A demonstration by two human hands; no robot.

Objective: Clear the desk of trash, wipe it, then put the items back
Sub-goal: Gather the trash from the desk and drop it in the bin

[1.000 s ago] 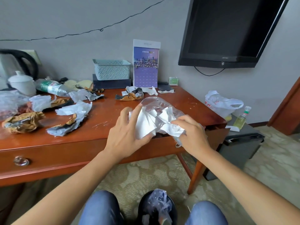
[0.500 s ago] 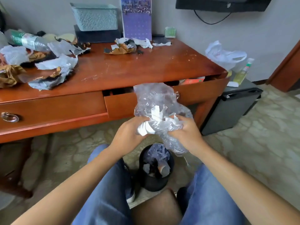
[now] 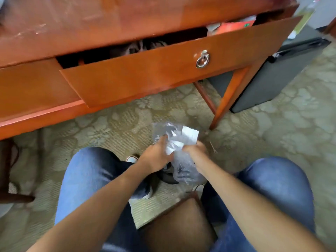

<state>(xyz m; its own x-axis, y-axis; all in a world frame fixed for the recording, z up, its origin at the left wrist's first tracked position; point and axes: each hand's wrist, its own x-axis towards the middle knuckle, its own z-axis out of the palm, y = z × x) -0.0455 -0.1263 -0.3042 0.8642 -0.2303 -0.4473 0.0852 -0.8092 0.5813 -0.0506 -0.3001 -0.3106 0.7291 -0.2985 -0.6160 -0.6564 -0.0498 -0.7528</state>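
Down between the knees, both the left hand [image 3: 157, 155] and the right hand [image 3: 195, 149] clutch a crumpled plastic bag [image 3: 179, 160] stuffed with white paper [image 3: 189, 136], just over the dark bin [image 3: 168, 177], so trash-clearing is underway and letting go into it seems next.

Place: furnished bedroom, possibly a hotel room
Evidence: wooden desk [image 3: 127, 24] with ring-pull drawer [image 3: 154, 77], patterned carpet [image 3: 272, 133], small black fridge [image 3: 276, 75]
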